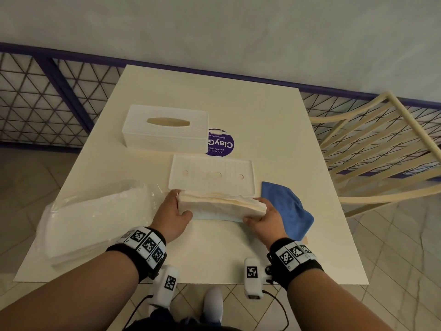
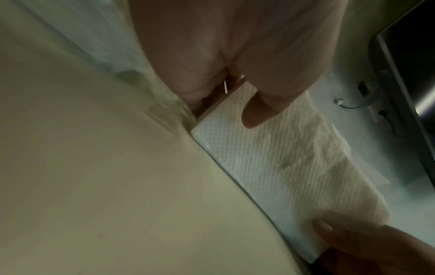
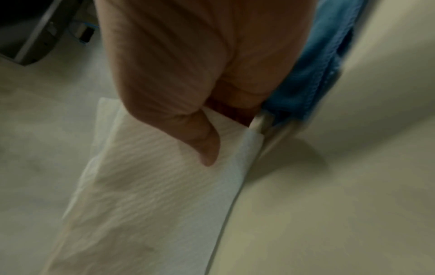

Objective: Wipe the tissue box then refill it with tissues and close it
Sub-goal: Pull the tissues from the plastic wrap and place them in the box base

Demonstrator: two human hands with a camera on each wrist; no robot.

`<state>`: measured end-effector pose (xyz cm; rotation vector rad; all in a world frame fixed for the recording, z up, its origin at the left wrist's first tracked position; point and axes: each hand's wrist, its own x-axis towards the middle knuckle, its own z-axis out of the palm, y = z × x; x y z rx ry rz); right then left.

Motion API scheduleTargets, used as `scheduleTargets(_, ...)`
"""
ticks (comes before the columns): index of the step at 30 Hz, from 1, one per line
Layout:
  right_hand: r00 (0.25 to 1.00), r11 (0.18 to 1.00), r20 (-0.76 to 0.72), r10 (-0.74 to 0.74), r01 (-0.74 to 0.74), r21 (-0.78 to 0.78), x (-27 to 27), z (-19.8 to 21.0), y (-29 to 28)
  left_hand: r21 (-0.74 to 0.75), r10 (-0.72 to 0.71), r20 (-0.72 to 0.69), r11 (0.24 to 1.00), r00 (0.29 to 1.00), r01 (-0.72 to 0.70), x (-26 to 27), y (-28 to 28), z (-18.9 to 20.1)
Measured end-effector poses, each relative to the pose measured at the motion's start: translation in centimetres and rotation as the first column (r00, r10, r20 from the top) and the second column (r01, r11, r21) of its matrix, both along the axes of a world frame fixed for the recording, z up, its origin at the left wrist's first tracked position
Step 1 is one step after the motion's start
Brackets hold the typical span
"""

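Cream table point(image 1: 274, 111) against grey wall point(image 1: 238, 25), tiled floor point(image 1: 393, 247)

Dim, blurred, noisy wrist views

I count one stack of tissues point(image 1: 222, 206) in my two hands, left hand point(image 1: 171, 218) and right hand point(image 1: 265, 220). On the worktop point(image 1: 238, 254) there is one tissue box cover point(image 1: 165, 130) toward the far left corner, one flat box base point(image 1: 212, 174) near the middle, one blue cloth point(image 1: 286, 209) by the right edge, one plastic tissue pack point(image 1: 95, 220) at the left edge, and one round purple sticker point(image 1: 220, 143). One chair point(image 1: 377, 144) stands off the right edge.
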<state>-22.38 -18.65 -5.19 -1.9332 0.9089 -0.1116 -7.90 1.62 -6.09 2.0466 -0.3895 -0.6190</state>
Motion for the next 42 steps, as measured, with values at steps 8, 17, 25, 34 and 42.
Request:
scheduleTargets(8, 0.983, 0.98, 0.106, -0.153, 0.137, 0.142, 4.5, 3.0, -1.5, -0.008, 0.083, 0.046, 0.997, 0.995, -0.083, 3.2, -2.5, 4.2)
scheduleTargets(17, 0.989, 0.991, -0.081, -0.123, 0.127, 0.052, 10.9, 3.1, -3.5, 0.232, 0.118, 0.019, 0.966, 0.993, -0.119, 8.0, -5.5, 3.6)
scheduleTargets(25, 0.985, 0.974, -0.163, -0.05, 0.012, -0.225, 11.1, 1.9, -3.0, 0.293, -0.071, 0.254, 0.956, 0.965, -0.007, 7.9, -5.5, 2.9)
scheduleTargets(34, 0.905, 0.937, -0.387, 0.178, -0.276, -0.214, 11.6, 0.1, -1.3, 0.662, -0.519, 0.182, 0.693, 0.835, 0.285, 6.3, -5.5, 1.8)
scheduleTargets(42, 0.93, 0.893, -0.265, 0.253, -0.33, -0.305, 12.1, 3.0, 3.2, 0.434, -0.33, 0.356, 0.887, 0.874, 0.158, 6.0, -0.3, 6.6)
